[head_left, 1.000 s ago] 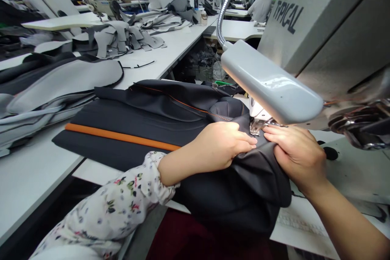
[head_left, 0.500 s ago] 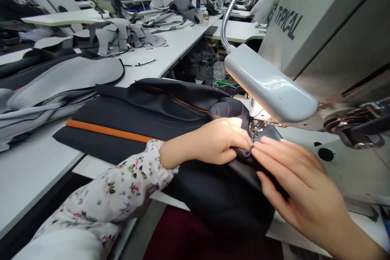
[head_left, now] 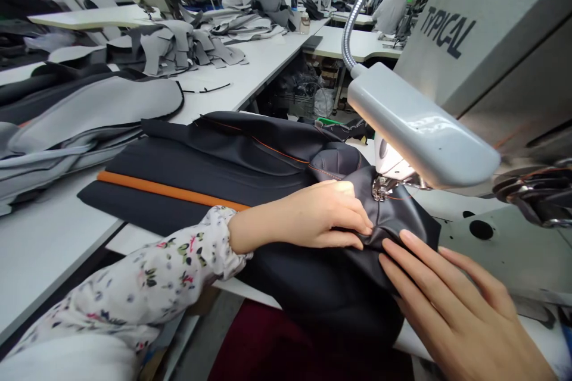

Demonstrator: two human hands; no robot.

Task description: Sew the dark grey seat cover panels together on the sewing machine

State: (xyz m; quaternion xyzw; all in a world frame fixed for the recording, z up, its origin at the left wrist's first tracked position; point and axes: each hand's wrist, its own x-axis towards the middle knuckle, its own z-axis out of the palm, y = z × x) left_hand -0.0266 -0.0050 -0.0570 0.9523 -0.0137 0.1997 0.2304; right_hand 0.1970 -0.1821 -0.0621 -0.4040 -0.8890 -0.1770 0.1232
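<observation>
A black leather-like cover [head_left: 214,166] with orange stitching and an orange strip [head_left: 170,189] is spread under the sewing machine [head_left: 469,65]. My left hand [head_left: 330,214] is closed on a fold of it, just left of and nearer me than the presser foot [head_left: 379,189]. Its fingertips press at a seam that runs from the foot towards me. My right hand [head_left: 456,303] lies with fingers stretched out on the cover, right of that seam, gripping nothing. The needle tip is too small to make out. Part of the cover hangs over the table's front edge.
A grey lamp [head_left: 424,125] on a flexible metal neck hangs close above the presser foot. Padded grey pieces [head_left: 98,110] are stacked on the left table, with cut grey scraps [head_left: 179,47] behind. In the background a person [head_left: 389,12] sits among other tables.
The right hand has moved towards me and away from the left fingertips, baring the seam before the presser foot. The left hand has shifted slightly towards me. The view has moved a little.
</observation>
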